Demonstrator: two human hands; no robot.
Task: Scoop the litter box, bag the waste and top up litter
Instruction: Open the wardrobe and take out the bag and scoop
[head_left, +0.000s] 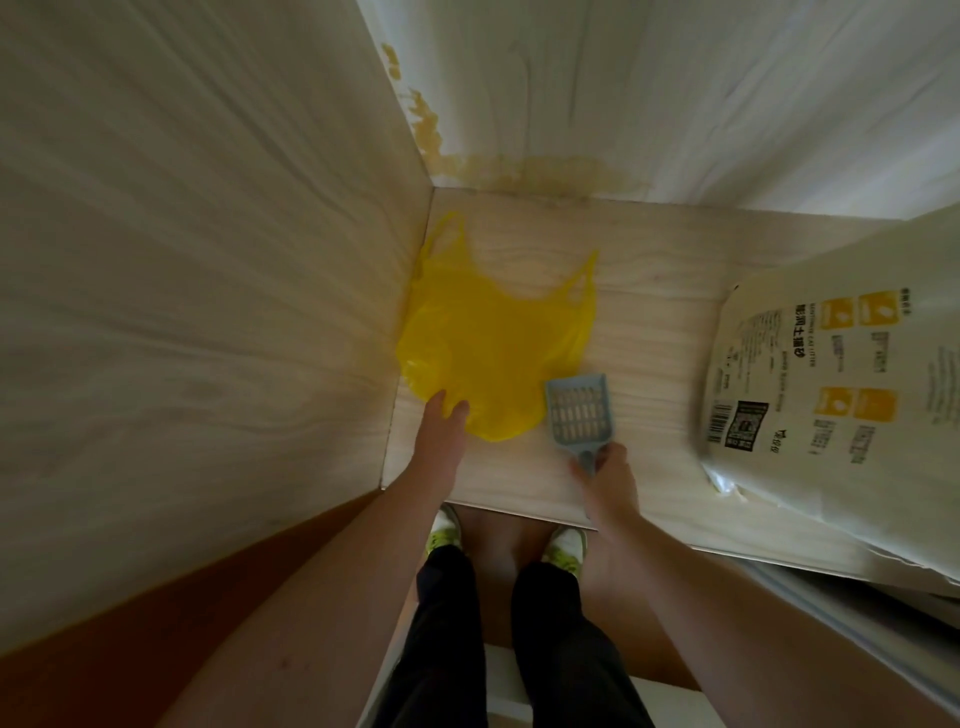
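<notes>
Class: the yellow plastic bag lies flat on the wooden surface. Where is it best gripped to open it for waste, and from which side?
Grip the yellow bag by its two handle loops at the far end, coming from above. They stand clear of the flat body and probably mark the mouth. The left hand touches only the closed near edge.

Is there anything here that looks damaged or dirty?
Yes. A yellowish-brown stain runs along the bottom of the back wall and up the corner above the yellow bag. It looks like a splash or peeled surface.
</notes>
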